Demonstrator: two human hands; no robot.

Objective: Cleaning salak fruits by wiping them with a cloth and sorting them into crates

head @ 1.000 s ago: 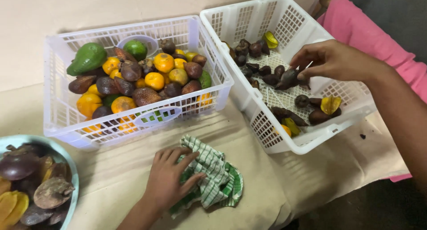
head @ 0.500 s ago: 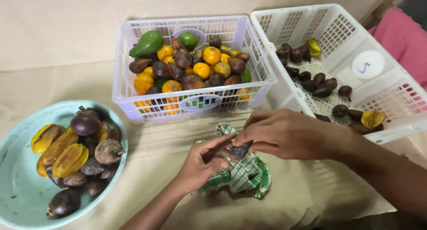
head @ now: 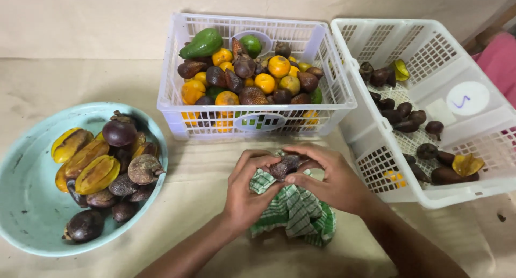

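right hand (head: 338, 181) back from 2 o'clock basket (head: 430, 197); both hands now pinch dark scaly fruit (head: 285, 166) with left hand (head: 244, 189) over green cloth (head: 295, 213): wiping underway.

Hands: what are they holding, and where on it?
Both the left hand and right hand pinch one brown scaly fruit by its sides, over the checked cloth.

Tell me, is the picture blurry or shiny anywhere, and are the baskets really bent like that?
Head view: soft, even light, with only faint shadows under the left hand and right hand. The dark fruit they hold over the green checked cloth looks sharp. A mild sheen shows on the pale blue bowl. The right white basket splays outward, most likely from wide-lens distortion.
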